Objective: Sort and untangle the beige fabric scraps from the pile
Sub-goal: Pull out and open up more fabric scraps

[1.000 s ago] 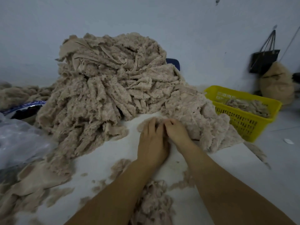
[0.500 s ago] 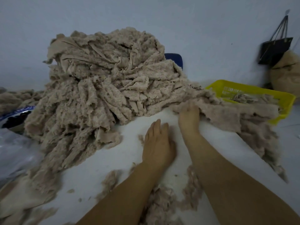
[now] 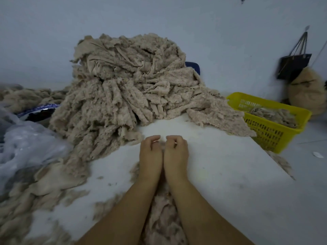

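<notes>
Bare white table lies open ahead of and to the right of the hands, up to its right edge, where one yellow basket stands just beside it. The one big pile of beige scraps rises beyond the fingers, apart from them. The left hand and right hand touch side by side, fingers curled inward; whether they pinch anything, I cannot tell. Loose scraps lie under the two forearms.

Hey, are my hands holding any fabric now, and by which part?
Cannot be told: the left hand and right hand lie curled side by side on the table; anything inside their fingers is hidden.
</notes>
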`<action>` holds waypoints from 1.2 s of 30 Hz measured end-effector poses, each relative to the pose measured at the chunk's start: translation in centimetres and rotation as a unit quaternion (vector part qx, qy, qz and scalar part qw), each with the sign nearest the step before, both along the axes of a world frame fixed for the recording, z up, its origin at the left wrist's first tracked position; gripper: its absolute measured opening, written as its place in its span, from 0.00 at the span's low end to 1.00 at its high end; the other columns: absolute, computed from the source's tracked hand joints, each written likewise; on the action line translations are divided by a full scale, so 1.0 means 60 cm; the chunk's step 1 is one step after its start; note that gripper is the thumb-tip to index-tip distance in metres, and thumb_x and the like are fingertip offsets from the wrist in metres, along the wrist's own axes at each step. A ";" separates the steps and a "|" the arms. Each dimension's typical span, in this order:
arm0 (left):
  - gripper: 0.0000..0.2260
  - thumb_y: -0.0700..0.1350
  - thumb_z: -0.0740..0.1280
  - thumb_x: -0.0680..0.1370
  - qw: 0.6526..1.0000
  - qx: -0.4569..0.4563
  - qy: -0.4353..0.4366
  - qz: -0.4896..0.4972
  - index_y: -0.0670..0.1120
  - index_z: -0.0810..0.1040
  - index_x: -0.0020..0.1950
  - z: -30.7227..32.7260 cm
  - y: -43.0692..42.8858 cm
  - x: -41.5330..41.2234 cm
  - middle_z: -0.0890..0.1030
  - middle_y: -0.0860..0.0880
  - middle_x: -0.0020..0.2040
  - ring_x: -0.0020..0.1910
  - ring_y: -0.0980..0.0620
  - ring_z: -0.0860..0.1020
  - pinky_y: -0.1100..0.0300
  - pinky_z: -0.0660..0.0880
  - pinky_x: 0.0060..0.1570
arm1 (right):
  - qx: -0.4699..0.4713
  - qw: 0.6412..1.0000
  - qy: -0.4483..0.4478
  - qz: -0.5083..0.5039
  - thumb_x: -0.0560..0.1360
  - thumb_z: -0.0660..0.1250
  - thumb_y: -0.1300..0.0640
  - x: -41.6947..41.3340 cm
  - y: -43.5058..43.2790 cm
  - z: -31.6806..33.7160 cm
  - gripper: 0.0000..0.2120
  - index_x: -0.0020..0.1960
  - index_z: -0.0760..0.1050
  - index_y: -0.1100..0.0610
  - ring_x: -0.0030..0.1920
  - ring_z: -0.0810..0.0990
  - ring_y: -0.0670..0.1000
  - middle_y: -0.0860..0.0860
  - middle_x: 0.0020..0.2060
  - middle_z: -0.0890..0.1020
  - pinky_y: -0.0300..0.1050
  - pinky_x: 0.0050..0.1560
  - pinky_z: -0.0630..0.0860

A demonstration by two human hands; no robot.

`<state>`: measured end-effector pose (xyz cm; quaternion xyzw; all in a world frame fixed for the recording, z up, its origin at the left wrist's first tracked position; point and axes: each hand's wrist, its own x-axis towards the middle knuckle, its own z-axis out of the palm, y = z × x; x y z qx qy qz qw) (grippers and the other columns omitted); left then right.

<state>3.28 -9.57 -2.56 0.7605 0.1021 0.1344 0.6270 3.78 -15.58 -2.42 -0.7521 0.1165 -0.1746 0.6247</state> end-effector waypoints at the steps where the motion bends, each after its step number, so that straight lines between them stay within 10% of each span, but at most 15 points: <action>1: 0.11 0.39 0.58 0.81 0.999 -0.050 0.006 0.020 0.48 0.77 0.59 0.003 0.015 -0.008 0.79 0.44 0.59 0.55 0.46 0.79 0.49 0.77 0.57 | 0.034 0.999 0.000 0.010 0.81 0.58 0.58 -0.014 0.026 -0.001 0.07 0.49 0.75 0.51 0.46 0.75 0.42 0.48 0.51 0.76 0.29 0.43 0.69; 5: 0.09 0.41 0.59 0.80 0.992 0.088 -0.031 0.090 0.49 0.76 0.56 0.038 0.085 -0.010 0.79 0.48 0.57 0.51 0.51 0.77 0.57 0.73 0.47 | 0.054 0.994 0.047 0.082 0.81 0.57 0.57 -0.034 0.077 0.004 0.09 0.51 0.75 0.52 0.48 0.78 0.48 0.50 0.51 0.80 0.45 0.50 0.76; 9: 0.16 0.45 0.60 0.80 0.929 0.334 0.049 0.153 0.44 0.75 0.67 0.051 0.171 -0.006 0.72 0.41 0.70 0.71 0.41 0.65 0.46 0.60 0.71 | 0.017 0.992 0.058 0.110 0.82 0.57 0.56 -0.017 0.055 0.011 0.08 0.51 0.75 0.52 0.50 0.77 0.50 0.50 0.51 0.78 0.45 0.47 0.72; 14: 0.21 0.49 0.59 0.81 0.882 0.408 0.177 0.157 0.46 0.67 0.74 0.012 0.228 -0.054 0.58 0.40 0.78 0.77 0.38 0.53 0.37 0.48 0.74 | -0.055 0.990 0.049 0.121 0.82 0.57 0.56 -0.010 0.047 0.001 0.09 0.49 0.75 0.57 0.43 0.76 0.53 0.54 0.46 0.80 0.44 0.37 0.69; 24: 0.17 0.44 0.60 0.82 0.978 0.185 -0.013 -0.095 0.50 0.71 0.72 0.010 0.091 -0.026 0.67 0.50 0.73 0.55 0.63 0.71 0.74 0.66 0.50 | -0.066 0.987 0.066 0.131 0.82 0.57 0.55 -0.005 0.030 0.003 0.09 0.50 0.76 0.51 0.43 0.77 0.46 0.47 0.45 0.79 0.39 0.39 0.70; 27: 0.14 0.42 0.58 0.83 0.995 0.078 -0.005 -0.057 0.51 0.76 0.66 0.009 0.094 -0.015 0.77 0.51 0.66 0.58 0.56 0.77 0.62 0.74 0.60 | -0.133 0.971 0.062 0.190 0.83 0.56 0.53 0.008 -0.012 0.006 0.08 0.53 0.75 0.50 0.44 0.76 0.44 0.48 0.48 0.78 0.37 0.39 0.72; 32: 0.13 0.38 0.56 0.83 0.994 -0.108 -0.005 -0.019 0.49 0.79 0.55 0.016 0.105 -0.017 0.85 0.48 0.48 0.43 0.55 0.84 0.64 0.80 0.42 | -0.427 0.864 -0.005 0.268 0.79 0.64 0.45 -0.001 -0.021 -0.016 0.10 0.48 0.71 0.52 0.53 0.68 0.51 0.47 0.46 0.70 0.46 0.51 0.69; 36: 0.11 0.44 0.59 0.83 0.999 0.044 -0.003 0.004 0.54 0.76 0.61 0.000 0.123 -0.007 0.79 0.53 0.59 0.51 0.53 0.79 0.56 0.77 0.50 | -0.221 0.942 0.030 0.251 0.81 0.63 0.54 -0.004 -0.030 -0.003 0.06 0.47 0.73 0.55 0.42 0.75 0.53 0.53 0.42 0.78 0.47 0.41 0.71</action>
